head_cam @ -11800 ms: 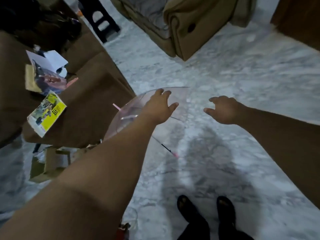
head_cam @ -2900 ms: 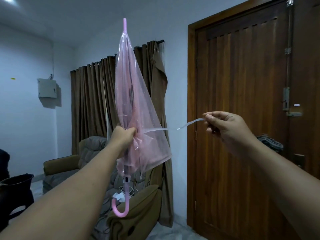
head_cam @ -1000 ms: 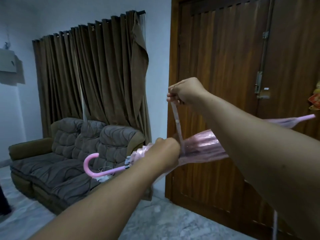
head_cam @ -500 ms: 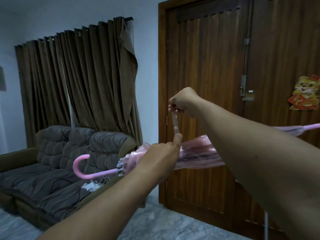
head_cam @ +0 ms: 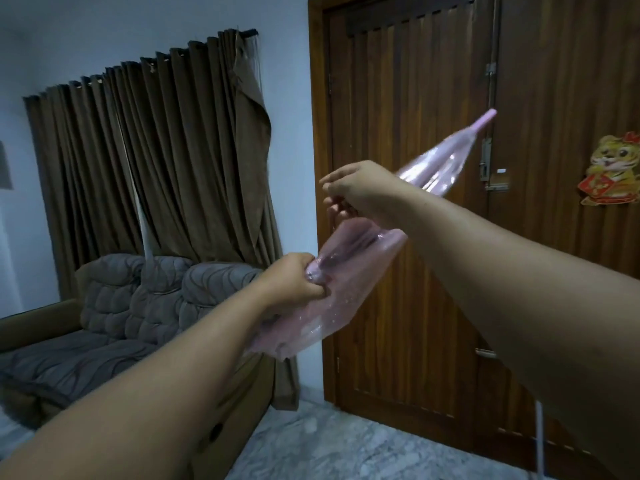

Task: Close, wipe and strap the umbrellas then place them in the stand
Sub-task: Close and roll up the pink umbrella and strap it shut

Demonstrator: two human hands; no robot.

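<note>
A closed pink see-through umbrella (head_cam: 349, 271) slants in front of me at chest height, its tip (head_cam: 485, 117) pointing up and to the right toward the door. My left hand (head_cam: 294, 284) grips the folded canopy near its lower end. My right hand (head_cam: 356, 185) is higher, over the middle of the canopy, fingers pinched together; the thin strap it held earlier is too blurred to make out. The curved handle is hidden behind my left arm. No stand or cloth is in view.
A brown wooden door (head_cam: 433, 202) with a tiger sticker (head_cam: 611, 169) stands straight ahead. Dark brown curtains (head_cam: 156, 161) hang at the left above a grey padded sofa (head_cam: 138, 306). Marble floor (head_cam: 329, 445) lies below.
The umbrella has swung from lying nearly level to slanting tip-up to the right. Its handle has dropped out of sight behind my left arm. My right hand stays just above the canopy.
</note>
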